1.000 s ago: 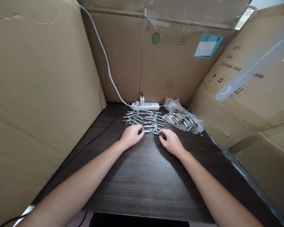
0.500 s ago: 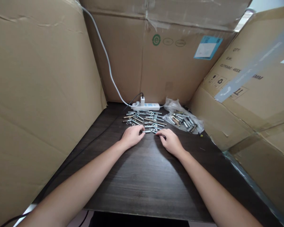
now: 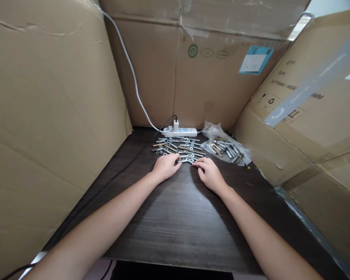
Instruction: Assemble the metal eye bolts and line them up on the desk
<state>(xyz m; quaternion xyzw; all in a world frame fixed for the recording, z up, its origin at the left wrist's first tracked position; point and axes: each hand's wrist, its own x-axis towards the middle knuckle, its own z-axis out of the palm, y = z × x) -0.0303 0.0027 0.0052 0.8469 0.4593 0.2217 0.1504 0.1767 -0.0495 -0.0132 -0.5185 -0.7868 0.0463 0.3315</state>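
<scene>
My left hand (image 3: pixel 166 167) rests at the near edge of the laid-out hardware, its thumb and fingertips closed on the end of a short silver metal sleeve (image 3: pixel 185 161). Opposite it, my right hand (image 3: pixel 210 173) pinches a slim metal bolt (image 3: pixel 190 162), most of which is hidden under the fingers. The inner ends of the two pieces nearly meet; whether they touch I cannot tell. Just beyond lie several washers (image 3: pixel 192 155) and bolts (image 3: pixel 195 147) in rough rows, silver and some brassy.
A clear plastic bag (image 3: pixel 242 152) with a pile of loose bolts and sleeves (image 3: pixel 226 147) lies to the right. Behind the rows sits a white power strip (image 3: pixel 189 132) with a plugged-in charger. Cardboard walls enclose the dark table (image 3: pixel 175 225); a black cable (image 3: pixel 105 181) runs along the left.
My left hand has moved slightly right, bringing the sleeve closer to the piece in my right hand. The right hand has hardly moved.
</scene>
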